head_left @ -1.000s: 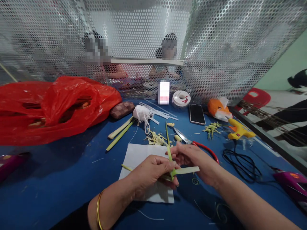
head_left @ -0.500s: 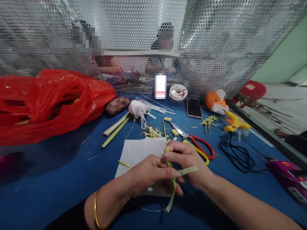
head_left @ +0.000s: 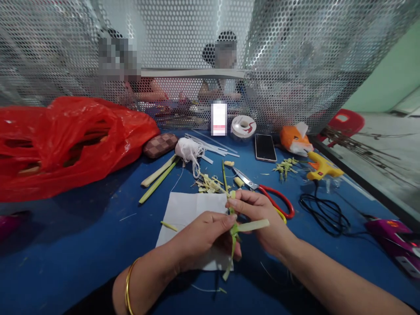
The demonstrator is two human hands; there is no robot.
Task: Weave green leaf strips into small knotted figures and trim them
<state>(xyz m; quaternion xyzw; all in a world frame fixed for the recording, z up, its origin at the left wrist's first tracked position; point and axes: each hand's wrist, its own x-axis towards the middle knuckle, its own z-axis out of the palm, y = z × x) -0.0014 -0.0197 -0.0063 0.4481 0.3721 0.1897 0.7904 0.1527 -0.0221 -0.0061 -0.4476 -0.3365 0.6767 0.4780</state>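
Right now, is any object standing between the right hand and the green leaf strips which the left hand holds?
Nothing visible does: the right hand pinches the upper end of the leaf strips, just beyond the left hand. The scissors lie on the table past the right hand, not between.

The blue desk bears open scissors. Left of the scissors lie a white sheet, pale trimmings, two cut stalks, a checkered case and a red plastic bag; beyond the scissors, a dark-screened phone; right of the scissors, a yellow glue gun.
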